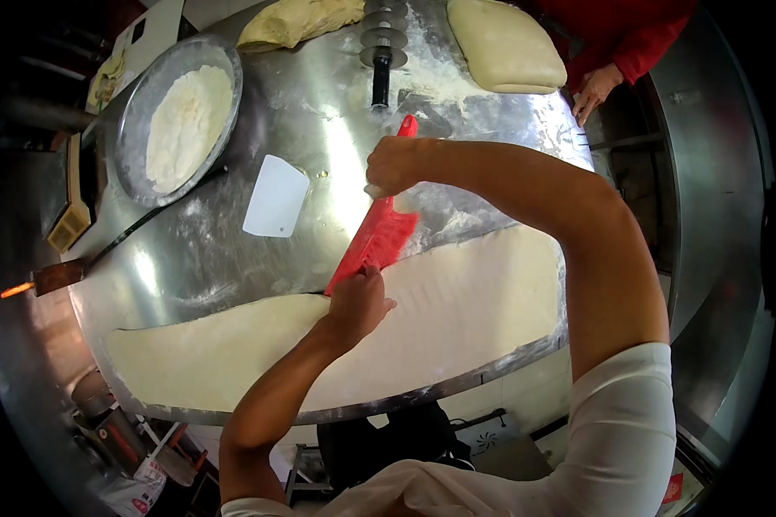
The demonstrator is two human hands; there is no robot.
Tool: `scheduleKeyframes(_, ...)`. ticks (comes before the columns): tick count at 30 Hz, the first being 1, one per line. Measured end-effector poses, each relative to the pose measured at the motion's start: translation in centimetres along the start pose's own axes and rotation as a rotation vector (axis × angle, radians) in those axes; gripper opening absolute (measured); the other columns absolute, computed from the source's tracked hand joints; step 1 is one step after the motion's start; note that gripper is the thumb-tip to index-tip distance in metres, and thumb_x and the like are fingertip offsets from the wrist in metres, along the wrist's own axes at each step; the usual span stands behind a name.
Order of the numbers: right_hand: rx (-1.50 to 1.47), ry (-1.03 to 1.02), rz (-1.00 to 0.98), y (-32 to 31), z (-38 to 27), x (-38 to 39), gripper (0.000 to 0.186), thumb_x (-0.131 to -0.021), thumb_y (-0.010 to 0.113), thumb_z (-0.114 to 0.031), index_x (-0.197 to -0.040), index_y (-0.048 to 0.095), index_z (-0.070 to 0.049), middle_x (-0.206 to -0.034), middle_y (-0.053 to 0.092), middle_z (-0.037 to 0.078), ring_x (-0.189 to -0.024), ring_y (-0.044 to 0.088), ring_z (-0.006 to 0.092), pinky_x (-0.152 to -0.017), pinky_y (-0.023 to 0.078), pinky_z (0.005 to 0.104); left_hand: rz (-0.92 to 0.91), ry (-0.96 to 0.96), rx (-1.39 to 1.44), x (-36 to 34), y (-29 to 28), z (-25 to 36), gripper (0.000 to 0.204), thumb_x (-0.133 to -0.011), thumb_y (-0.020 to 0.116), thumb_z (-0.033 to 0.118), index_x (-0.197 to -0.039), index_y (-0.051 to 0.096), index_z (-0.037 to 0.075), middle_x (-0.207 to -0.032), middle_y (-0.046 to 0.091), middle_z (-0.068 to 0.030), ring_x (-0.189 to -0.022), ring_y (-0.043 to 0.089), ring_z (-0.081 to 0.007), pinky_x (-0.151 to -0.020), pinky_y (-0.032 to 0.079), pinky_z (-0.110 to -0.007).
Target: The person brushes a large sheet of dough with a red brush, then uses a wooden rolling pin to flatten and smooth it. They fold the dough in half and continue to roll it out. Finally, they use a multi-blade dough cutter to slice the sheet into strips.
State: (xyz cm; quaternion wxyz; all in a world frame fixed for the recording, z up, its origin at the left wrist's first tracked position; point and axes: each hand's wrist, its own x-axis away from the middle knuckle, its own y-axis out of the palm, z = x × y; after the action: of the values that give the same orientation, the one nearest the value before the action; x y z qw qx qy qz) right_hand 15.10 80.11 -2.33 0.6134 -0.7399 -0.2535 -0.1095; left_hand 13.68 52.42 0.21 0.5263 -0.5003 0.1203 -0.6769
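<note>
In the head view, a red brush [372, 228] slants across the steel bench [293, 129], its bristles [397, 237] at the upper edge of a pale dough sheet [457, 297], as I, working from a distance, have my right grip [394, 166] wrapped around its handle [409, 126]. My left grip [359, 302] has bent fingers at the brush's lower end, though I cannot tell whether they pinch it or only rest there. I judge the brush light, stiff along its back and springy in the bristles; the handle is the place to hold it, though flour dust [422, 56] like that on the bench could make it slick. The dough sheet, spread along the near side of the bench, looks soft, thin and heavier than the brush, apt to stretch or tear if pinched at one point; I would lift it with both grips opened flat beneath it
</note>
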Motion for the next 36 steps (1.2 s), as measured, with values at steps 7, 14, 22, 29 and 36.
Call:
scheduleKeyframes(7,0.006,-0.054,0.032,1.0,0.5,1.2,0.051,-0.098,0.042,-0.043,-0.08,0.074,-0.006,-0.081,0.072,0.016,-0.08,0.069,0.0362,-0.079,0.054,0.0466,-0.172,-0.103,-0.106,-2.5,-0.8,1.0,0.039,-0.085,0.077,0.03,-0.103,0.065,-0.002,-0.091,0.072,-0.0186,-0.082,0.072,-0.0347,-0.072,0.057,-0.043)
scheduleKeyframes(14,0.014,0.036,-0.021,0.7,0.3,2.7,0.049,-0.094,0.047,-0.044,-0.081,0.074,-0.006,-0.084,0.072,0.015,-0.084,0.07,0.0337,-0.08,0.054,0.0458,0.056,-0.021,-0.147,-0.5,1.6,0.6,0.017,-0.087,0.071,0.017,-0.097,0.066,0.004,-0.088,0.071,-0.0158,-0.086,0.072,-0.0288,-0.069,0.056,-0.042)
scheduleKeyframes(22,-0.126,0.332,0.244,0.4,2.0,7.1,0.043,-0.092,0.05,-0.038,-0.069,0.068,-0.007,-0.073,0.067,0.019,-0.077,0.066,0.0387,-0.072,0.051,0.0506,0.191,0.054,-0.116,-1.5,2.3,-0.4,0.017,-0.079,0.07,0.011,-0.094,0.066,0.004,-0.087,0.071,-0.0145,-0.085,0.071,-0.0297,-0.072,0.056,-0.042)
scheduleKeyframes(29,-0.026,0.441,0.178,0.0,0.7,8.7,0.028,-0.093,0.056,-0.035,-0.099,0.07,-0.012,-0.094,0.072,0.016,-0.094,0.069,0.034,-0.084,0.053,0.0478,0.295,0.077,-0.272,-0.9,2.8,1.2,0.016,-0.085,0.061,0.006,-0.1,0.064,0.001,-0.092,0.067,-0.0134,-0.089,0.07,-0.027,-0.071,0.058,-0.037)
scheduleKeyframes(36,0.115,0.205,0.135,-6.0,-9.5,-5.7,0.046,-0.096,0.055,-0.019,-0.14,0.049,-0.008,-0.142,0.052,0.016,-0.127,0.057,0.0302,-0.103,0.048,0.0466,0.471,-0.023,-0.018,-1.5,4.8,0.8,0.016,-0.078,0.067,0.006,-0.093,0.068,0.001,-0.086,0.07,-0.0157,-0.08,0.071,-0.0267,-0.066,0.057,-0.038)
